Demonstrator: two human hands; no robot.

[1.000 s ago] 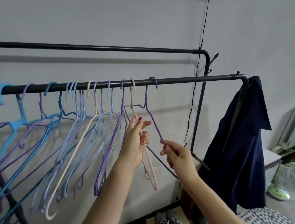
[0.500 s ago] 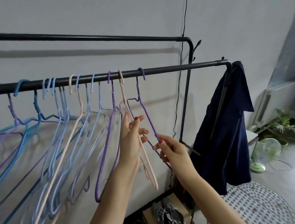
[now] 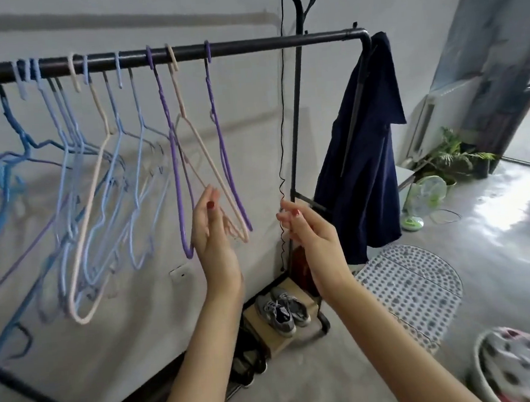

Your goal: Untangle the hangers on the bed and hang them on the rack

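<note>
Several blue, purple and pink hangers hang from the black rack rail (image 3: 261,45). The rightmost is a purple hanger (image 3: 227,159), with a pink hanger (image 3: 202,148) just left of it and another purple hanger (image 3: 176,176) beyond that. My left hand (image 3: 210,227) is raised in front of the lower ends of these hangers, fingers straight, holding nothing. My right hand (image 3: 307,226) hovers to the right of the hangers with loosely curled fingers, apart from them and empty. The bed is out of view.
A dark blue garment (image 3: 365,161) hangs on the rack's right end. A black cord (image 3: 280,136) dangles beside the rack post. Grey shoes (image 3: 282,310) sit on a box below. A dotted mat (image 3: 413,287), a small green fan (image 3: 422,201) and a plant (image 3: 453,154) are on the floor at right.
My right hand has let go of the rightmost purple hanger and drawn back to the right. My left hand has dropped lower and opened. The view has swung right and down.
</note>
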